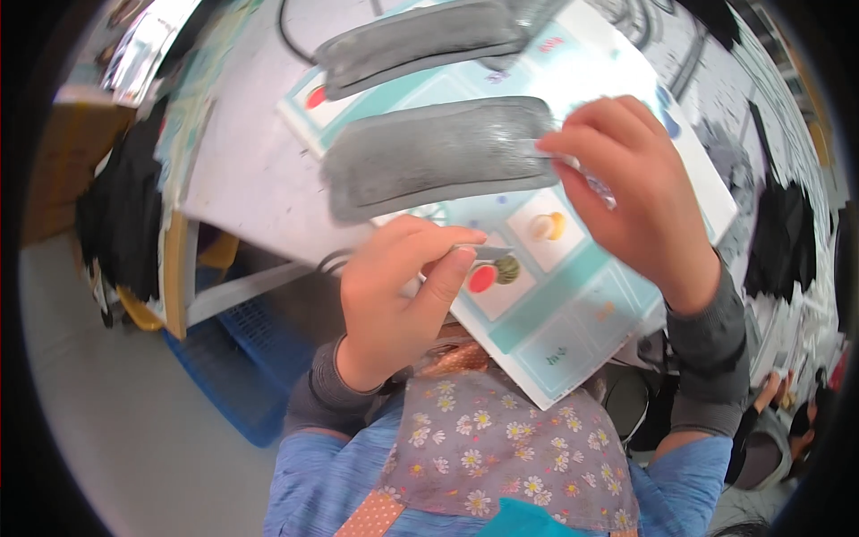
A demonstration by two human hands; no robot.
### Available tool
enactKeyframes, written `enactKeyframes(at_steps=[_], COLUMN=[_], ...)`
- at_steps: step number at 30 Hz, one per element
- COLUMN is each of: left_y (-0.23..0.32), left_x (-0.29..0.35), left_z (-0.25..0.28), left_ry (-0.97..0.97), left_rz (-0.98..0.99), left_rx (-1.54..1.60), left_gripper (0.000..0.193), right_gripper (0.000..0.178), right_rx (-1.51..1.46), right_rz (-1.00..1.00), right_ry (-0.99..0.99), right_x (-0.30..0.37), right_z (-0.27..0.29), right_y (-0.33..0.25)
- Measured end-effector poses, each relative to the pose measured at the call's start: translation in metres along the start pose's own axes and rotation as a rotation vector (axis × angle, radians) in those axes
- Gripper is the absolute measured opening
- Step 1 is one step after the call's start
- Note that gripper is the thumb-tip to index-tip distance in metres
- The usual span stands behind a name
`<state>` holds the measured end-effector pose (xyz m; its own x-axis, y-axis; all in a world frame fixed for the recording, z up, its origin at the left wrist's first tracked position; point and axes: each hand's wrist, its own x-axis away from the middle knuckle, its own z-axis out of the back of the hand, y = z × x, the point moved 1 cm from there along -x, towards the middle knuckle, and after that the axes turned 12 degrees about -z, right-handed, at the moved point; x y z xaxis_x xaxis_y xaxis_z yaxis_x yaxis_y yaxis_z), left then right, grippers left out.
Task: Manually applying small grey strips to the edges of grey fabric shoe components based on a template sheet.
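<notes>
A grey padded fabric piece [438, 157], oblong with a stitched border, is in front of me above a printed board [510, 331]. At its right end, my right hand [631, 179] pinches the edge between thumb and fingertips. Something small and shiny shows in that palm, too blurred to name. Below the piece, my left hand [403, 286] is closed, with a small grey pointed item [492, 252] between thumb and forefinger; its kind is unclear. A second grey padded piece [420, 45] lies farther back.
The board with fruit pictures lies across a white table [259, 170] and overhangs its near edge. Blue plastic baskets [242, 358] stand below at left. Black cloth [121, 197] hangs at left, more black cloth [783, 233] at right. Another person's hand [769, 391] shows at far right.
</notes>
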<state>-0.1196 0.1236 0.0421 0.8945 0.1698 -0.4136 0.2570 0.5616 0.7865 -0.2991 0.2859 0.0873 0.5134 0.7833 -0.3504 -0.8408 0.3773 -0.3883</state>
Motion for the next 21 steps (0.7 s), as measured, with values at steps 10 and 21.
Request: enactKeyframes(at_steps=[10, 21], left_y=[-0.03, -0.085], left_x=[0.035, -0.009], left_z=[0.028, 0.045], left_ry=[0.357, 0.431], left_rz=[0.53, 0.291], left_rx=[0.693, 0.052], left_gripper=[0.029, 0.018], right_gripper=[0.016, 0.014], right_rx=[0.103, 0.199], right_rz=[0.658, 0.486], right_ry=[0.04, 0.108], right_x=[-0.014, -0.062], right_z=[-0.057, -0.091], right_y=[-0.061, -0.047])
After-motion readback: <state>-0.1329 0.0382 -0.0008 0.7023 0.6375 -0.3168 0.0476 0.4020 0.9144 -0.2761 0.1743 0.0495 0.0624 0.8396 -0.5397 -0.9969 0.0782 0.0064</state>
